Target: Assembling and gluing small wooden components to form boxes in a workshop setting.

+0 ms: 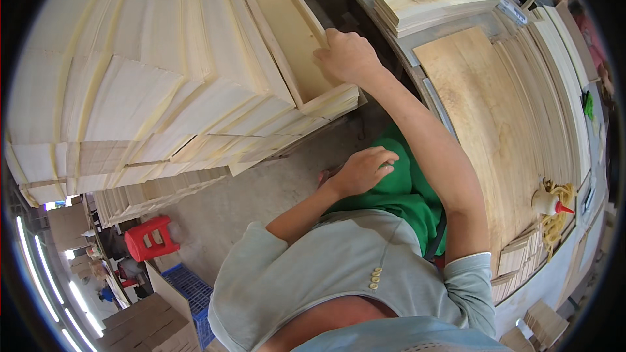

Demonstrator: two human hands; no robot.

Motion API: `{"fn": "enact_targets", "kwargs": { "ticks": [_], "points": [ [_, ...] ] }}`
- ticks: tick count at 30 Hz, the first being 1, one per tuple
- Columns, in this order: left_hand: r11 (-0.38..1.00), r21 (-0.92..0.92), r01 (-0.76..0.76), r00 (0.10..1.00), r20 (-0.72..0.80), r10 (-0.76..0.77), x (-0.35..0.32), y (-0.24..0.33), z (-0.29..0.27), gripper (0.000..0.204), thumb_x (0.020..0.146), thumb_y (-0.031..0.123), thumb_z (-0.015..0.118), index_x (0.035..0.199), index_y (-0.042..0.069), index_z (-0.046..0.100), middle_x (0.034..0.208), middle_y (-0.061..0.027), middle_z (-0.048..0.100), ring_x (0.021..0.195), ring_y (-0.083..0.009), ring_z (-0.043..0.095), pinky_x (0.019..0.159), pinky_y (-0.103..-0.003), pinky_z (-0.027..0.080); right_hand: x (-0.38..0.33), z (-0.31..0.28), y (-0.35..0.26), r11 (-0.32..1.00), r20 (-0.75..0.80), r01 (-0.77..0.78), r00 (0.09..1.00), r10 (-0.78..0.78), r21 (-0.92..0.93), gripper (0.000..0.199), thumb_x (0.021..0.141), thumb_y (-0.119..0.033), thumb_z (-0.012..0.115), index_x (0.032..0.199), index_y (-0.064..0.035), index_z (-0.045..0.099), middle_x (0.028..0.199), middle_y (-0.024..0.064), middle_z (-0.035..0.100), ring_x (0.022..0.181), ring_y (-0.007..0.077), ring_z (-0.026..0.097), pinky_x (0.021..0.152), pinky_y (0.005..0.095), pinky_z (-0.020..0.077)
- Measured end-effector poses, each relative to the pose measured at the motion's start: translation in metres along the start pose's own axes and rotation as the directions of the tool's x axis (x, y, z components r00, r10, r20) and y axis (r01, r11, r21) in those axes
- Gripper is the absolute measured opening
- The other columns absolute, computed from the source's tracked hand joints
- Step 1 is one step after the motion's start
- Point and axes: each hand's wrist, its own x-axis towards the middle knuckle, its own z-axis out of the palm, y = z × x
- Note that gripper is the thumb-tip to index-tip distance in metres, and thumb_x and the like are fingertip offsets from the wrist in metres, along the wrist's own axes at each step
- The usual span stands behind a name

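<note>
At the end of a stack stands an open wooden box (287,32), long, shallow and pale, tilted in view. My right hand (350,57) grips its right side wall, with fingertips reaching inside over the rim. My left hand (367,171) hovers over my green-clad lap, empty, its fingers loosely bent and slightly apart. Left of the box rise tall stacks of pale wooden boxes (150,104) with yellowish strips along their edges.
The workbench (443,36) on the right carries stacked panels (433,1), a large board (469,117), a white glue bottle with a red tip (548,203) and yellowish bands (555,225). A red stool (152,238) and blue crate (189,290) stand at lower left.
</note>
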Motion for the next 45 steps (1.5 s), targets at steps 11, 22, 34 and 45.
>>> {"fn": "enact_targets", "kwargs": {
  "ticks": [11, 22, 34, 45],
  "points": [
    [0.964, -0.26, -0.054, 0.998, -0.04, 0.045, 0.036, 0.003, 0.014, 0.02, 0.087, 0.005, 0.064, 0.107, 0.002, 0.065, 0.096, -0.0122, 0.067, 0.088, -0.0224, 0.066, 0.078, -0.031, 0.052, -0.149, -0.092, 0.117, 0.901, -0.479, -0.036, 0.837, 0.264, 0.433, 0.042, 0.093, -0.025, 0.062, 0.125, 0.0019, 0.057, 0.111, 0.0148, 0.067, 0.103, 0.0218, 0.063, 0.087, 0.0343, 0.0502],
    [0.874, 0.252, -0.415, 0.866, -0.185, 0.465, 0.409, 0.177, 0.001, 0.06, 0.083, 0.036, 0.068, 0.129, -0.001, 0.055, 0.128, -0.0202, 0.059, 0.118, -0.0265, 0.057, 0.1, -0.034, 0.041, -0.372, -0.249, 0.291, 0.584, -0.927, -0.799, 0.097, 0.363, 0.146, 0.045, 0.085, -0.026, 0.063, 0.116, 0.007, 0.06, 0.106, 0.0274, 0.065, 0.103, 0.0399, 0.061, 0.091, 0.0453, 0.0466],
    [0.875, 0.373, -0.308, 0.951, 0.121, 0.283, 0.478, 0.196, 0.024, 0.063, 0.074, 0.049, 0.071, 0.115, 0.001, 0.067, 0.106, -0.016, 0.07, 0.1, -0.0236, 0.066, 0.089, -0.033, 0.046, -0.373, -0.243, 0.295, 0.581, -0.845, -0.707, -0.044, 0.533, 0.404, 0.048, 0.077, -0.027, 0.068, 0.11, 0.007, 0.064, 0.099, 0.0264, 0.066, 0.097, 0.0397, 0.063, 0.087, 0.0431, 0.0488],
    [0.93, 0.087, -0.358, 0.919, -0.144, 0.367, 0.374, 0.185, 0.001, 0.055, 0.079, 0.031, 0.076, 0.117, -0.007, 0.062, 0.107, -0.0149, 0.069, 0.098, -0.0206, 0.065, 0.088, -0.031, 0.047, -0.376, -0.207, 0.234, 0.754, -0.921, -0.537, -0.132, 0.367, 0.378, 0.035, 0.085, -0.015, 0.065, 0.115, 0.0019, 0.06, 0.103, 0.0138, 0.065, 0.101, 0.0208, 0.061, 0.09, 0.0326, 0.0478]
  ]
}}
